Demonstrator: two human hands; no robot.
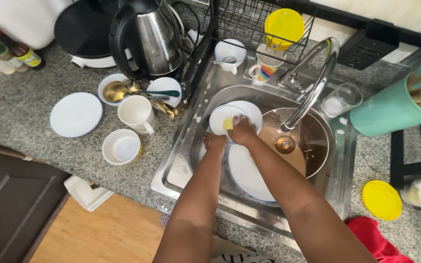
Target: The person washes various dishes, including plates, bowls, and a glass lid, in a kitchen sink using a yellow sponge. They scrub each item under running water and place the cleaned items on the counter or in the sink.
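Both my arms reach down into the steel sink. My left hand grips the lower edge of a small white plate and holds it tilted. My right hand presses a yellow sponge against the face of that plate, with soap foam on the fingers. A second white plate lies right behind it. Under my forearms a large white plate rests in the basin.
A pan with a wooden lid sits under the curved tap. On the granite counter left stand a kettle, white plate, mug and bowl. A glass, teal holder and yellow lid are right.
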